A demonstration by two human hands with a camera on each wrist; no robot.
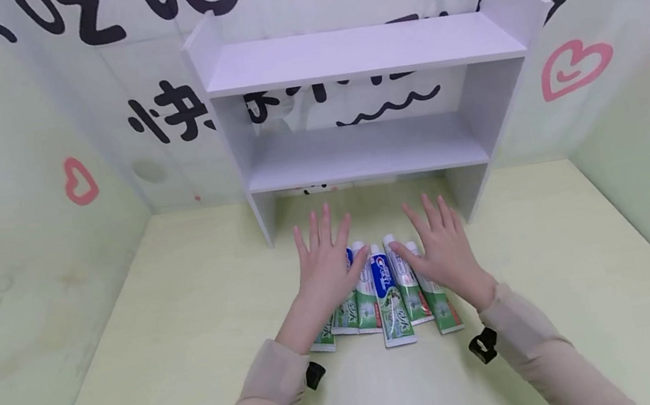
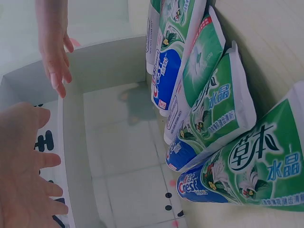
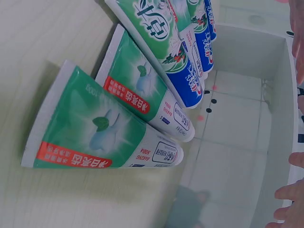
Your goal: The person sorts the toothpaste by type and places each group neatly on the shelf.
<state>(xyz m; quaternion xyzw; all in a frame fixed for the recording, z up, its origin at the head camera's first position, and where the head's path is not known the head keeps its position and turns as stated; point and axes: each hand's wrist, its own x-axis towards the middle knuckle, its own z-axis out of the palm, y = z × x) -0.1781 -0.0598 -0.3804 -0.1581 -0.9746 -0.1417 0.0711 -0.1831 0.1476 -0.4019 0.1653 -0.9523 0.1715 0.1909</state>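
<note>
My left hand (image 1: 321, 267) is over the left side of a row of toothpaste tubes, fingers spread and straight, holding nothing. Over the right side is my right hand (image 1: 448, 252), likewise spread, its thumb pointing inward. Between them lies a blue and green Crest toothpaste tube (image 1: 392, 302), cap toward the shelf. On the right is a green and white toothpaste tube (image 1: 444, 311) with a red patch, larger in the right wrist view. In the left wrist view, another Crest toothpaste tube (image 2: 251, 171) lies nearest the camera. The hands partly hide several tubes in the head view.
A white shelf unit (image 1: 364, 151) with two boards stands behind the tubes, against the back wall. The pale yellow tabletop (image 1: 188, 311) extends to both sides. Walls with black lettering and pink hearts enclose it. A black wrist device (image 1: 484, 345) is by the right cuff.
</note>
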